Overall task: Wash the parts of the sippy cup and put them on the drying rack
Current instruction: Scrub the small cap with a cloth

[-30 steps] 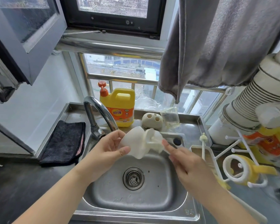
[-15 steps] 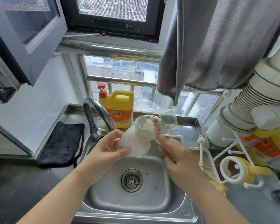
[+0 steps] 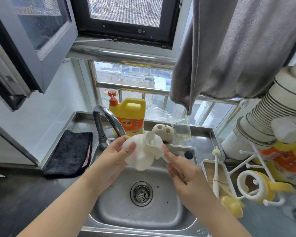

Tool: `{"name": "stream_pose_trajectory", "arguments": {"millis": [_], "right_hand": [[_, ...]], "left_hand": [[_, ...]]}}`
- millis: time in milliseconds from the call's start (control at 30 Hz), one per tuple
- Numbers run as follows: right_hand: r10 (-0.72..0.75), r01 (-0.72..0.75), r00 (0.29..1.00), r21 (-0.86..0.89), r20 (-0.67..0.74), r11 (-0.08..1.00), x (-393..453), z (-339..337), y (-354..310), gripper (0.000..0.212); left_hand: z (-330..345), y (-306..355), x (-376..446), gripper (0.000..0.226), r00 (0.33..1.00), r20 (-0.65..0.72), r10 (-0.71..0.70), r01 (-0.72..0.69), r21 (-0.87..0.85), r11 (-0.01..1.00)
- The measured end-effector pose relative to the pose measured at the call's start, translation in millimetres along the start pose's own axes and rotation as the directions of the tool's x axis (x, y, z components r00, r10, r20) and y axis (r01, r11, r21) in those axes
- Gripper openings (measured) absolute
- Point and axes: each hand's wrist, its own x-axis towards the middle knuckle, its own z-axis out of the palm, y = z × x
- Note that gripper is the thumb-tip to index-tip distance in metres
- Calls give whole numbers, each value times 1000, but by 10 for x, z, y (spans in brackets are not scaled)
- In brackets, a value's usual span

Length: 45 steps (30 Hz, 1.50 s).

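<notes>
A yellow detergent bottle [image 3: 127, 115] with an orange label and red pump is seen beside a silver faucet [image 3: 108, 120]; a black cloth [image 3: 70, 152], a grey hanging towel [image 3: 232, 48] and a white cup body [image 3: 141, 154] are shown

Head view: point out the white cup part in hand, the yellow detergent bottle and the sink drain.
white cup part [image 3: 140, 159], head view, its rounded body.
yellow detergent bottle [image 3: 129, 117], head view, front below the handle.
sink drain [image 3: 141, 193], head view, strainer centre.
</notes>
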Motion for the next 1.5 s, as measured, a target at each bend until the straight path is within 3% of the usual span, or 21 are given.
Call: {"name": "stream_pose_trajectory", "arguments": {"millis": [167,267,467,633,733,833,1000,1100,1200,1300,1500], "right_hand": [[8,-7,1000,-45,19,999,-32,25,31,67],[18,-9,996,-110,82,994,-25,24,-41,63],[26,14,992,-320,121,947,-162,-124,-64,60],[73,-71,997,-222,-1,973,25,-240,53,66],[33,-24,997,-142,64,990,90,-166,-99,61],[-7,35,992,-211,129,977,-151,-197,-115,58],[47,-43,999,-183,21,982,-46,-261,107,67],[3,6,998,-127,64,992,47,-162,-35,61],[-10,38,991,-201,137,979,-177,-182,-32,58],[40,-19,996,-244,83,970,-190,-253,117,63],[-16,26,997,-126,80,992,-5,-126,-40,57]], "left_hand": [[-83,-26,33,40,998,-6,-68,68,213,975],[-48,-78,68,30,998,-37,-50,56,220,974],[49,-102,97,50,995,-80,57,-39,203,978],[77,-151,63,51,1000,17,24,-28,261,965],[100,-151,87,52,999,18,39,-42,267,963],[33,-112,63,47,998,19,62,-65,251,966],[88,-129,2,41,999,47,-1,-12,260,965],[32,-107,43,55,998,60,26,-39,226,973],[-60,-66,37,62,998,65,25,-38,213,976],[-52,-67,23,48,999,39,22,-30,212,977],[-47,-55,112,71,999,-15,41,-39,91,995]]}}
